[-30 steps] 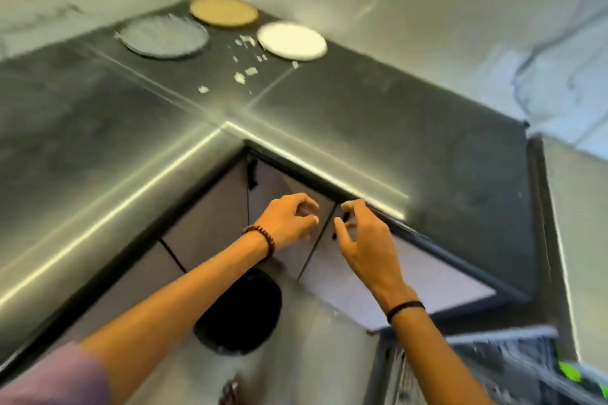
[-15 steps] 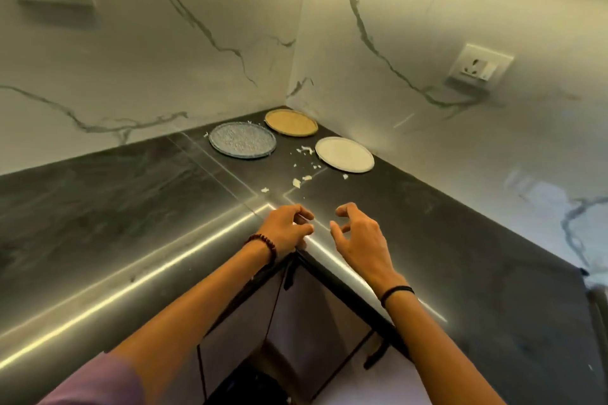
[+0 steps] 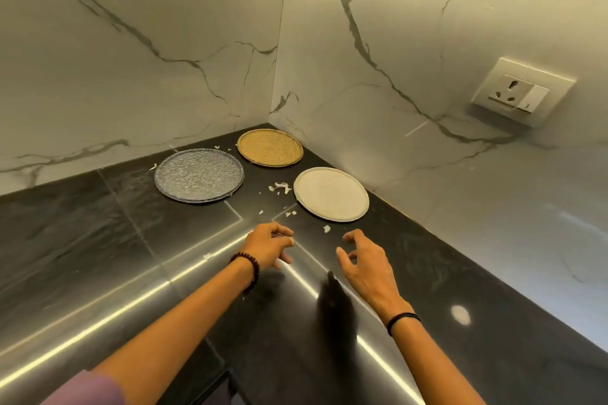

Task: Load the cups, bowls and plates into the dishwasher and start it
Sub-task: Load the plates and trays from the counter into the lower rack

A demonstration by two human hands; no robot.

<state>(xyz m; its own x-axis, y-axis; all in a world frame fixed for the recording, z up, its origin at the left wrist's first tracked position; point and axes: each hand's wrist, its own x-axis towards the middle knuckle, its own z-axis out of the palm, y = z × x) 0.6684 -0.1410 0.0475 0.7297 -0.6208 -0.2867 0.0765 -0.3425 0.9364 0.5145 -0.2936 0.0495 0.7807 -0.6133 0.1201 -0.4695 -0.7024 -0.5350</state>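
Observation:
Three plates lie flat in the corner of a black stone counter (image 3: 98, 240): a grey textured plate (image 3: 199, 179) on the left, a yellow-brown plate (image 3: 269, 148) at the back, and a white plate (image 3: 331, 193) on the right. My left hand (image 3: 268, 248) hovers over the counter short of the plates, fingers loosely curled, holding nothing. To its right my right hand (image 3: 365, 261) does the same, just below the white plate. Neither hand touches a plate. No dishwasher shows in this view.
White crumbs (image 3: 279, 187) are scattered on the counter between the plates and my hands. Marble walls meet behind the plates. A wall socket (image 3: 519, 92) sits on the right wall. The counter's front edge runs under my forearms.
My view has risen from the cabinet doors under the counter to the countertop. Both hands have moved up from the cabinet front and forward over the counter, closer to the plates.

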